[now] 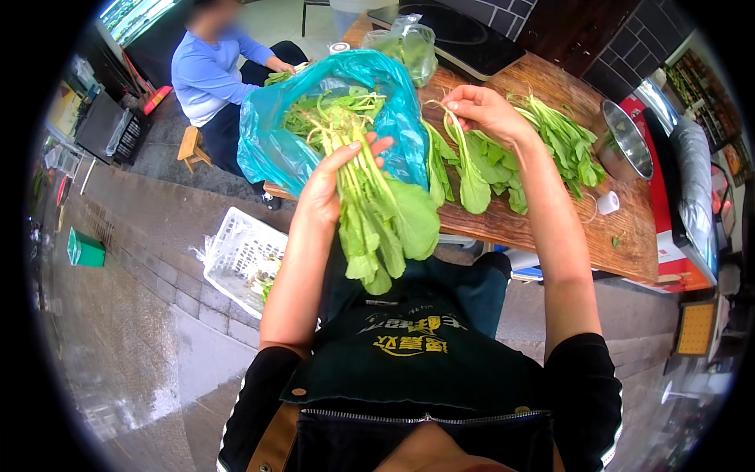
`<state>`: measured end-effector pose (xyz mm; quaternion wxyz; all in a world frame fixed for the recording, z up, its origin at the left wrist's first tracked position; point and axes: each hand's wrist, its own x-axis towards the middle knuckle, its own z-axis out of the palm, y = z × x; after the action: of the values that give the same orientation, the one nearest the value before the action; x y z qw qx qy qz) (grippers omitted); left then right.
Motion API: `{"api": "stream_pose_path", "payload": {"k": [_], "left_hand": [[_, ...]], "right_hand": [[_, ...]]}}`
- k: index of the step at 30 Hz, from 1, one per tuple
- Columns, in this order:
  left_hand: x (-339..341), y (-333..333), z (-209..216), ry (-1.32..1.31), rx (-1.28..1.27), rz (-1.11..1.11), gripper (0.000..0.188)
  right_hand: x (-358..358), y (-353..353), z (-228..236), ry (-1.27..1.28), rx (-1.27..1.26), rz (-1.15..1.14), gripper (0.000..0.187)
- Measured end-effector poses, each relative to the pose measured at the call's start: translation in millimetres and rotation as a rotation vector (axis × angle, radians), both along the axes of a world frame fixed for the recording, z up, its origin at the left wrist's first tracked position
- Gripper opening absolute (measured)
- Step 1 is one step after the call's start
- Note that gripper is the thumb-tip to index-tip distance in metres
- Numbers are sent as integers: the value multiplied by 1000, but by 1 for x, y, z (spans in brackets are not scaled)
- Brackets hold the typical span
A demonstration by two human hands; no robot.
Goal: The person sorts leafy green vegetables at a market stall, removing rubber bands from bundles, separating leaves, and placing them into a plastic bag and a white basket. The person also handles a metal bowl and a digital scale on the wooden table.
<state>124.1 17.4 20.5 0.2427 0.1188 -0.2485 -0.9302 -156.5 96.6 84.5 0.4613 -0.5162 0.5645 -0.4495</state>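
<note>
A bunch of leafy greens (370, 212) lies in my left hand (326, 185), its pale stems and roots pointing away from me and its leaves hanging down in front of the apron. My right hand (484, 114) pinches a single leafy green (469, 173) by its root end, so the leaf dangles above the table's near edge. Beyond my left hand, a blue plastic bag (267, 141) gapes wide with more greens (314, 114) inside. To the right of my right hand, a pile of greens (558, 138) rests on the wooden table (543, 236).
A metal bowl (625, 145) and a white roll (608, 203) sit at the table's right. Farther back are a tied clear bag (409, 51) and a black cooktop (464, 35). A white basket (236, 259) stands on the floor; a person (212, 79) sits at far left.
</note>
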Motion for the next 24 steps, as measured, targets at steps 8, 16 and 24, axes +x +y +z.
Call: {"api": "stream_pose_path", "payload": {"k": [8, 16, 24], "left_hand": [[-42, 17, 16, 76, -148, 121, 38], [-37, 19, 12, 43, -137, 118, 38], [-25, 9, 11, 62, -217, 42, 38]], "right_hand": [[61, -3, -8, -96, -6, 34, 17], [67, 13, -19, -108, 59, 140, 23], [53, 30, -2, -109, 254, 394, 18]]}}
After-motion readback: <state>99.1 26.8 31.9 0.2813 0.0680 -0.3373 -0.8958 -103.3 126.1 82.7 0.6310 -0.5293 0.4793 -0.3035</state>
